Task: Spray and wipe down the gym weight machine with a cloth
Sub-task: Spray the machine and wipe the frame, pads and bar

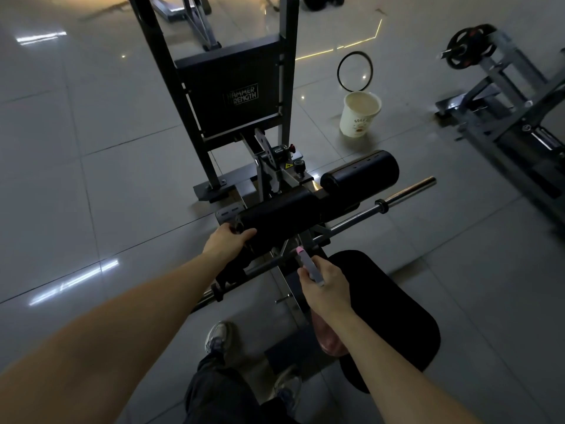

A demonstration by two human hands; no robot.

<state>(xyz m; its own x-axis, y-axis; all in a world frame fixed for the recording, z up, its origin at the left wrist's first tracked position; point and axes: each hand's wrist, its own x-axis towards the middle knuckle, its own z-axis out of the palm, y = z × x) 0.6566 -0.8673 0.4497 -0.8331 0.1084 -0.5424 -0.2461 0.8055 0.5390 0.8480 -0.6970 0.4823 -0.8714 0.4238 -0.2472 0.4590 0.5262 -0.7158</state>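
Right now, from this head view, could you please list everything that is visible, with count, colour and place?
weight machine: one, black frame, centre to top
near roller pad: one, black, centre
far roller pad: one, black, right of centre
steel bar: one, silver, sticking out to the right
seat: one, black, lower right
bucket: one, cream, on the floor right of the machine
weight plate: one, black, on a second machine, upper right
spray bottle: one, pale with pink tip, in the right hand
cloth: none I can make out
shoes: two, grey, bottom centre
left hand: grips the near roller pad's end
right hand: holds the spray bottle
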